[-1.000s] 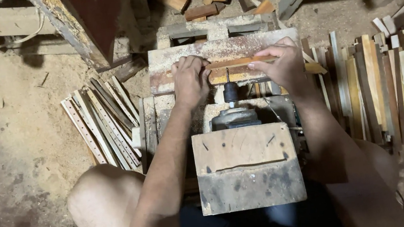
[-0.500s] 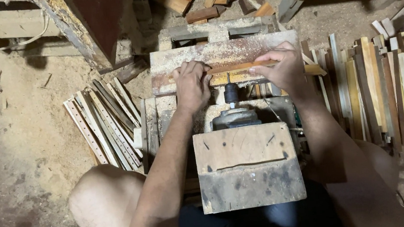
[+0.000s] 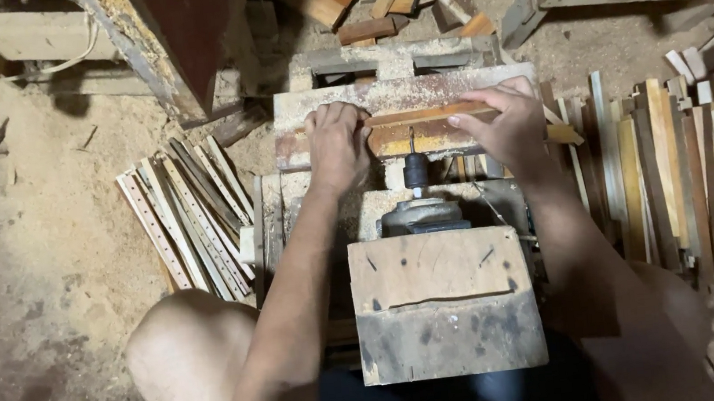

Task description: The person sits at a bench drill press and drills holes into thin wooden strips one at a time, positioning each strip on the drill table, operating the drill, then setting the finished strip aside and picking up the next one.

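- Two hands, as half a second ago, press one wooden strip [image 3: 428,116] against the dusty worktop [image 3: 390,95].
- Left hand [image 3: 335,145] clamps its near-left end, right hand [image 3: 504,123] its right.
- Between them, the drill bit [image 3: 411,143] now meets the strip's edge: boring looks underway.

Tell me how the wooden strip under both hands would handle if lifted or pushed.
The wooden strip looks thin and narrow, so probably light and stiff, maybe slightly springy. Flat-sided, it should slide, not roll. The left hand and right hand press its ends.
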